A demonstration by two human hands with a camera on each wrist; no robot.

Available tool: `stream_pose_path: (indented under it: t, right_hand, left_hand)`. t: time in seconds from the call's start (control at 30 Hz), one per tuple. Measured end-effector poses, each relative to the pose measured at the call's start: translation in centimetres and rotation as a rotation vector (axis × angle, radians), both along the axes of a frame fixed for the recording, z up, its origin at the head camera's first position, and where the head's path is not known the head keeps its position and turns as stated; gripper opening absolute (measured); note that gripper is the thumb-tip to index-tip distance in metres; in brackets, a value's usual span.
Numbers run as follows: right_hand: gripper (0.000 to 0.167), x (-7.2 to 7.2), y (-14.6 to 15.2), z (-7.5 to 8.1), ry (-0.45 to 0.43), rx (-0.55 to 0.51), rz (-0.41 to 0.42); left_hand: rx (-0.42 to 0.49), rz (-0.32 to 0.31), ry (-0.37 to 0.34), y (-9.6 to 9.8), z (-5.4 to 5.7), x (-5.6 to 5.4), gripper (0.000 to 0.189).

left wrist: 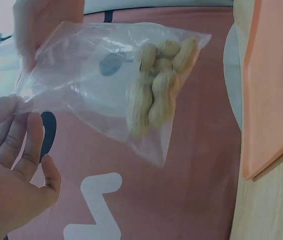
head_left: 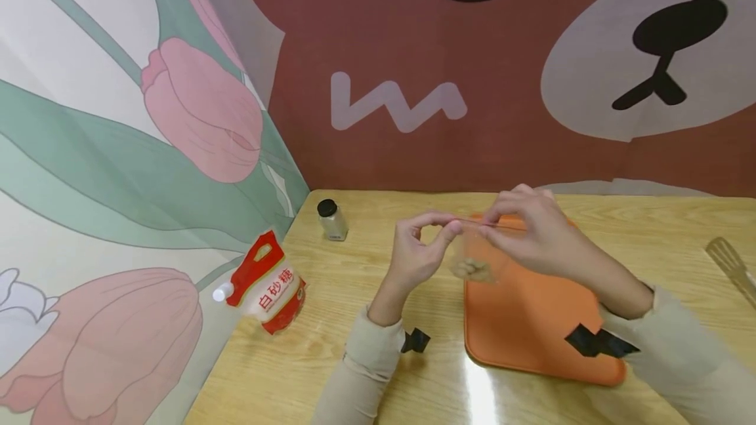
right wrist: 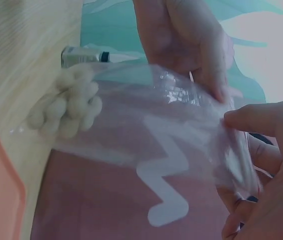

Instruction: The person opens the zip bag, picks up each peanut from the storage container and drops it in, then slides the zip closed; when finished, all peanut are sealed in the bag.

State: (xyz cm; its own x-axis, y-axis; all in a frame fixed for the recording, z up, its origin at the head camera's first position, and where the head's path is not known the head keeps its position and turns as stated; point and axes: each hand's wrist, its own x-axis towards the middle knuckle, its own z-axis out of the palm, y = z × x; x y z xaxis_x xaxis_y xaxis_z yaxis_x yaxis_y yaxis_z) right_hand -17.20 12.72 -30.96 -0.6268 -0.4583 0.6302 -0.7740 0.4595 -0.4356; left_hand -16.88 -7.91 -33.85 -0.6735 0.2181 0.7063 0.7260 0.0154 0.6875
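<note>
A clear plastic bag [left wrist: 81, 70] hangs between the two hands, above the orange cutting board [head_left: 531, 326] in the head view. Several unshelled peanuts [left wrist: 154, 95] lie bunched at its bottom end. My left hand [head_left: 416, 251] pinches one side of the bag's top edge between thumb and fingers. Opposite it, my right hand [head_left: 537, 231] pinches the other side of that edge, its thumb lying along the plastic in the right wrist view. The top edge is stretched between them in a nearly straight line.
Left on the wooden table [head_left: 354, 287] stands a red and white sugar pouch [head_left: 274, 287] with a white cap. Behind it is a small black-lidded jar [head_left: 333, 220]. A slotted wooden spatula [head_left: 732, 264] lies at the right edge. Printed cloths cover the walls behind and left.
</note>
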Motion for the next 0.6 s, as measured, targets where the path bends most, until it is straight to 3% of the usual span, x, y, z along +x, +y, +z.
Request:
stream_pose_path:
  t: [0.3, 0.6]
  right_hand:
    - [0.025, 1.1, 3.5, -0.4, -0.013, -0.027, -0.059]
    - [0.020, 1.6, 4.8, -0.2, -0.048, -0.044, -0.083]
  left_hand:
    - [0.016, 0.002, -0.004, 0.2, 0.0, 0.0, 0.005]
    - [-0.001, 0.008, -0.011, 0.3, 0.1, 0.1, 0.005]
